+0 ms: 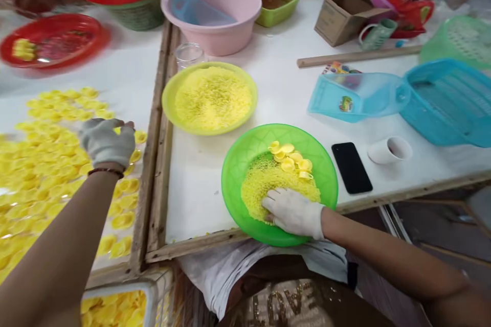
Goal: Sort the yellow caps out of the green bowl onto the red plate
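My left hand (107,142), in a pale glove with bare fingertips, is over the right part of a spread of small yellow plastic cups (49,163). Its thumb and finger look parted, with nothing visible between them. Inside a green bowl (233,163) at the table edge, my gloved right hand (291,210) presses into fine yellow pellets (261,179), fingers curled down into them and tips partly hidden. Several yellow cups (289,158) lie on the pellets at the bowl's far side.
A yellow bowl of pellets (213,97) stands behind the green one. A wooden strip (156,143) divides the table. To the right are a black phone (352,167), a white cup (383,150), a blue scoop (356,94) and a blue basket (441,107). A pink basin (218,36) stands behind.
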Tool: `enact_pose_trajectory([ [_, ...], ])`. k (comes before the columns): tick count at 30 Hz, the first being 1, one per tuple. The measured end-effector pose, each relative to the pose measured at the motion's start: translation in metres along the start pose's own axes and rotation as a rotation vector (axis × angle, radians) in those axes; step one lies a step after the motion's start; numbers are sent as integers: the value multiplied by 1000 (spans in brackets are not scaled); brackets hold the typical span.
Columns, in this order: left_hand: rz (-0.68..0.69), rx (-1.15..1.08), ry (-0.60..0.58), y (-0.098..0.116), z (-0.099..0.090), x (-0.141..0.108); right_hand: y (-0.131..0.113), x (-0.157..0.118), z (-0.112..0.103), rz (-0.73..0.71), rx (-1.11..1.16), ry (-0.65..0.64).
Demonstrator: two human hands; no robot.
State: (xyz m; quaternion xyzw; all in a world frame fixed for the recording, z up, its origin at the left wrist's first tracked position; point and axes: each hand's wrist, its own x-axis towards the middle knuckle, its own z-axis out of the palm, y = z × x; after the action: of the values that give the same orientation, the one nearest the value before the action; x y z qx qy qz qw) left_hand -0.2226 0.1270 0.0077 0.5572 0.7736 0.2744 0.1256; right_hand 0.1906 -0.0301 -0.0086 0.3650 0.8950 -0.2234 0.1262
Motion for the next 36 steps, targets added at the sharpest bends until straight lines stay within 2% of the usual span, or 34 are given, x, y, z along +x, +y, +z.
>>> enact_pose_trajectory([
  [2, 148, 0, 223, 28, 7, -24, 0, 1, 2, 42, 27, -66],
  [3, 226, -39, 248, 47, 13, -40, 1, 2, 3, 69, 53, -86],
  [4, 287, -116, 203, 69, 21, -59, 2, 2, 3, 91, 95, -86],
  [5, 339, -201, 89, 93, 32, -78, 4, 2, 3, 105, 159, -55],
  [6, 349, -287, -71, 117, 45, -96, 6, 1, 2, 111, 249, 9],
  [7, 293, -387, -259, 141, 59, -112, 9, 1, 0, 117, 369, 94],
  [8, 161, -505, -446, 163, 74, -125, 12, 0, -2, 130, 526, 183],
  [9, 28, -604, -547, 182, 88, -135, 16, 0, -4, 155, 723, 253],
  [11, -71, -673, -626, 210, 113, -145, 25, -2, -11, 228, 1188, 317],
  [13, -98, -688, -631, 225, 129, -146, 33, -3, -17, 284, 1610, 317],
  [16, -136, -702, -646, 233, 140, -146, 41, -4, -22, 295, 1940, 338],
  [19, -166, -703, -663, 232, 142, -148, 44, -5, -24, 294, 2014, 373],
  [23, -190, -720, -692, 224, 136, -155, 42, -6, -28, 288, 2019, 484],
  [27, -185, -754, -742, 207, 124, -164, 39, -7, -40, 244, 1996, 744],
  [31, -202, -914, -845, 188, 118, -183, 31, 1, -54, 149, 1895, 949],
  [36, -273, -988, -874, 181, 118, -204, 22, 18, -53, 63, 1788, 1061],
])
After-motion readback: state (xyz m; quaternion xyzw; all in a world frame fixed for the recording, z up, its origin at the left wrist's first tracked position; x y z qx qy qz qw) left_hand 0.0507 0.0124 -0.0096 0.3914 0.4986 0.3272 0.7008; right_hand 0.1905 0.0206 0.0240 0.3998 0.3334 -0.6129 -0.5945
